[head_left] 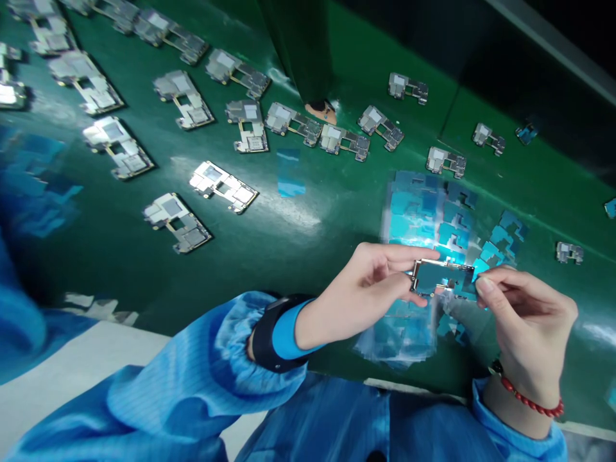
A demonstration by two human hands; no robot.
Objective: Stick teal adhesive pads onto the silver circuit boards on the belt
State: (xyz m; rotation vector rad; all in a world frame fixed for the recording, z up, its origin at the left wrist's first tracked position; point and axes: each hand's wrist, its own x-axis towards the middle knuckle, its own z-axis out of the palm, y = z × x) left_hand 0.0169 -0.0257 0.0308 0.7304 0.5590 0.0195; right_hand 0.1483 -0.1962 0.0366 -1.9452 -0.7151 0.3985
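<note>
My left hand (366, 289) holds a small circuit board (443, 280) by its left end, between thumb and fingers. A dark blue film (468, 282) lies over the board's face and reaches its right end. There the thumb and forefinger of my right hand (524, 314) are closed in a pinch on the film's edge; whether they also grip the board is hard to see. Below and behind the board, sheets of blue die-cut film (409, 212) lie on the green table, partly covered by my hands. Loose blue film pieces (505, 234) are just to their right.
Several circuit boards (178, 221) are spread over the green table mat (231, 256), mostly left and far. A blue film strip (290, 173) lies mid-table. More blue film (33, 179) is at far left, near a co-worker's blue sleeve (19, 301). A person's fingers (321, 112) show at the far side.
</note>
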